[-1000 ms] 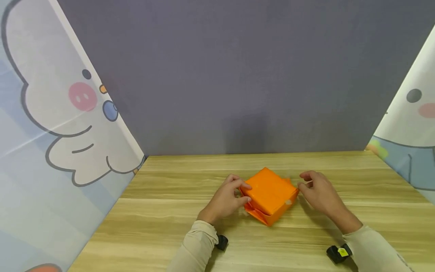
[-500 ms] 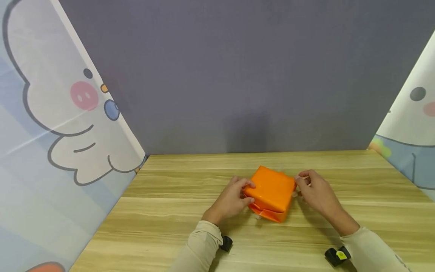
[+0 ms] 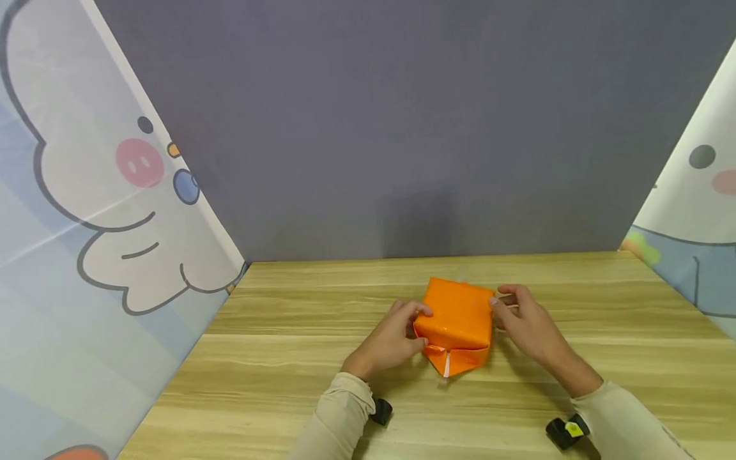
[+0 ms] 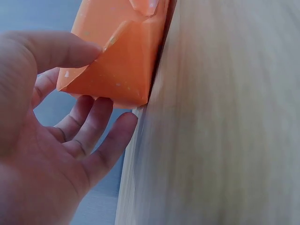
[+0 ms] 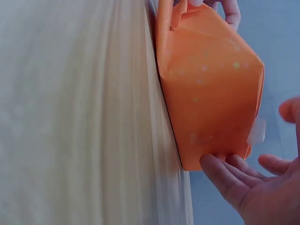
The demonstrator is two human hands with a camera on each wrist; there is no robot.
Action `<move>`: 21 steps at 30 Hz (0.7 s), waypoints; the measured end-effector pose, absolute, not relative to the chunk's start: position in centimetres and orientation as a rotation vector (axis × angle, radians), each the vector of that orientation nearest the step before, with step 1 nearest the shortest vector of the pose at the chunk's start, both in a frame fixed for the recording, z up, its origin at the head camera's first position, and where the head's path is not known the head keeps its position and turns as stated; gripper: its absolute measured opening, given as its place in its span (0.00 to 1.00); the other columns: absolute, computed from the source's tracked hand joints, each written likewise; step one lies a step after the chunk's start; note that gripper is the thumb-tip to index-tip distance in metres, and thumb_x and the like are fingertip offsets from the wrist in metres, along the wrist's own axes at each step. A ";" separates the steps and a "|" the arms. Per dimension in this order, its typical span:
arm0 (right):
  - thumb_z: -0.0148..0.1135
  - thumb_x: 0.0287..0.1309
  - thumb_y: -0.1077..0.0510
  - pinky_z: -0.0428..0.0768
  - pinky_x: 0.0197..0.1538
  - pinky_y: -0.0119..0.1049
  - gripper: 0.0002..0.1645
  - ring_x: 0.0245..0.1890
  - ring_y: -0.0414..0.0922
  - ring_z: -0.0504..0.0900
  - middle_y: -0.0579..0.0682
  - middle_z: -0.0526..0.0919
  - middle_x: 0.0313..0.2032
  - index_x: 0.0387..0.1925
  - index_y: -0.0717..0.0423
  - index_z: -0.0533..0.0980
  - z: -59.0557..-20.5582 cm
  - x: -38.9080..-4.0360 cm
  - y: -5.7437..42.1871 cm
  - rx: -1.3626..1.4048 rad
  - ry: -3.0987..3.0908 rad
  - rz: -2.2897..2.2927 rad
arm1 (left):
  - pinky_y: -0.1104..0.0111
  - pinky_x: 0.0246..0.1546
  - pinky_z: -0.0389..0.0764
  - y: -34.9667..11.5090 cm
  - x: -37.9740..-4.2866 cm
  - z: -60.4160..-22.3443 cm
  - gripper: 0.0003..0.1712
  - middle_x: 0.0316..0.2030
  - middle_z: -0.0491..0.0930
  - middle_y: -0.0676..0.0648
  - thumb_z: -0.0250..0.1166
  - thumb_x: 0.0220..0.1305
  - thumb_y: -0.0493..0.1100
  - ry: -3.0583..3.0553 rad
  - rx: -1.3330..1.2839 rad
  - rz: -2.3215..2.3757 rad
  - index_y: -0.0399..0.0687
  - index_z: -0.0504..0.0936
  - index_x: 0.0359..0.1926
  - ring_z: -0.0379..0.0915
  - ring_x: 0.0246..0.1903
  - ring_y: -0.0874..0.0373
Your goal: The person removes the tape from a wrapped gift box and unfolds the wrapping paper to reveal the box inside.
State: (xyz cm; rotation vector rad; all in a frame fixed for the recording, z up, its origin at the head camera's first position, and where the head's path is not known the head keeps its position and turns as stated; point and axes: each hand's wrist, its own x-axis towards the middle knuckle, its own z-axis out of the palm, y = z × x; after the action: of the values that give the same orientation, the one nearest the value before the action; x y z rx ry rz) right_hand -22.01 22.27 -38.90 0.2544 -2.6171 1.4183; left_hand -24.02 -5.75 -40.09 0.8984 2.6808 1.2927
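Over my feed I note one boxy orange package [image 3: 458, 313], resting on the table [image 3: 276, 383], near-end flaps [image 3: 468, 361] parted, white between.

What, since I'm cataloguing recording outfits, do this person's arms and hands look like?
The left sleeve and right sleeve are pale beige. The left hand and right hand are gloveless. A black device shows beside each sleeve, the right one bearing a yellow patch.

Orange packet [image 3: 460, 313] on wood-grain table [image 3: 270, 358]; left fingers [image 3: 423, 310] on left edge, right fingers [image 3: 501, 308] at right.
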 end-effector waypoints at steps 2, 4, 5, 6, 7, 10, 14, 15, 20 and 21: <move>0.49 0.76 0.43 0.84 0.43 0.41 0.36 0.46 0.54 0.84 0.64 0.75 0.52 0.69 0.67 0.59 -38.8 -22.0 22.2 0.284 -2.633 1.396 | 0.69 0.46 0.74 -5.7 -24.0 -40.0 0.25 0.47 0.67 0.53 0.70 0.61 0.35 2.656 0.885 1.309 0.61 0.75 0.55 0.70 0.44 0.61; 0.52 0.75 0.44 0.83 0.45 0.40 0.36 0.49 0.55 0.82 0.63 0.75 0.52 0.69 0.67 0.59 -38.7 -21.9 22.0 0.312 -2.641 1.392 | 0.69 0.46 0.75 -5.7 -24.0 -40.0 0.26 0.47 0.67 0.53 0.70 0.61 0.34 2.635 0.874 1.318 0.62 0.75 0.56 0.70 0.45 0.61; 0.53 0.75 0.45 0.82 0.46 0.40 0.36 0.51 0.56 0.82 0.63 0.75 0.52 0.69 0.67 0.59 -38.6 -21.9 21.9 0.323 -2.644 1.392 | 0.69 0.46 0.75 -5.7 -24.0 -40.0 0.26 0.47 0.67 0.53 0.69 0.61 0.34 2.628 0.873 1.320 0.62 0.75 0.56 0.71 0.45 0.62; 0.54 0.74 0.46 0.82 0.47 0.41 0.36 0.53 0.58 0.80 0.64 0.74 0.53 0.69 0.68 0.58 -38.6 -21.9 21.9 0.336 -2.646 1.407 | 0.69 0.46 0.75 -5.8 -24.0 -40.0 0.26 0.48 0.67 0.53 0.69 0.61 0.34 2.621 0.876 1.321 0.62 0.75 0.56 0.71 0.45 0.62; 0.55 0.74 0.47 0.82 0.49 0.44 0.37 0.55 0.60 0.79 0.65 0.73 0.55 0.70 0.68 0.58 -38.5 -21.8 21.8 0.353 -2.645 1.421 | 0.69 0.46 0.75 -5.8 -24.0 -39.9 0.27 0.48 0.67 0.53 0.69 0.61 0.33 2.616 0.880 1.319 0.62 0.74 0.57 0.70 0.45 0.62; 0.59 0.72 0.49 0.79 0.56 0.53 0.41 0.62 0.67 0.72 0.69 0.68 0.61 0.71 0.68 0.54 -38.7 -21.9 21.5 0.423 -2.653 1.468 | 0.69 0.47 0.76 -5.9 -24.1 -40.0 0.29 0.49 0.67 0.53 0.68 0.60 0.32 2.585 0.898 1.332 0.61 0.74 0.58 0.71 0.46 0.62; 0.64 0.68 0.48 0.75 0.58 0.58 0.50 0.65 0.71 0.66 0.73 0.59 0.68 0.74 0.70 0.49 -39.0 -21.9 21.2 0.541 -2.680 1.461 | 0.69 0.47 0.76 -6.2 -24.2 -40.2 0.30 0.50 0.66 0.52 0.68 0.59 0.31 2.527 0.915 1.366 0.60 0.73 0.59 0.72 0.44 0.61; 0.65 0.66 0.47 0.76 0.57 0.57 0.52 0.65 0.71 0.66 0.73 0.57 0.69 0.74 0.71 0.48 -39.1 -21.9 21.1 0.555 -2.686 1.449 | 0.68 0.47 0.77 -6.2 -24.2 -40.2 0.31 0.50 0.66 0.52 0.68 0.59 0.31 2.516 0.914 1.370 0.60 0.73 0.60 0.72 0.44 0.61; 0.70 0.62 0.50 0.80 0.54 0.50 0.56 0.62 0.68 0.71 0.73 0.55 0.70 0.74 0.72 0.47 -39.4 -21.9 20.9 0.551 -2.713 1.361 | 0.67 0.48 0.76 -6.3 -24.2 -40.1 0.33 0.51 0.65 0.52 0.67 0.58 0.30 2.487 0.901 1.372 0.62 0.72 0.61 0.71 0.46 0.60; 0.71 0.62 0.51 0.80 0.53 0.50 0.56 0.61 0.68 0.72 0.72 0.55 0.70 0.74 0.73 0.47 -39.4 -21.9 20.9 0.548 -2.716 1.350 | 0.67 0.49 0.76 -6.3 -24.2 -40.1 0.34 0.51 0.65 0.52 0.67 0.58 0.30 2.485 0.897 1.368 0.62 0.72 0.61 0.70 0.46 0.60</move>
State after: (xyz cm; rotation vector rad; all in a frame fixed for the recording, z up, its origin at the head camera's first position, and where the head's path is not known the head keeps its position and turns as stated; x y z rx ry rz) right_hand -21.92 20.87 -39.40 0.5478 -2.7158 1.3498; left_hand -24.19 -6.35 -40.11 0.8967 2.4852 1.3677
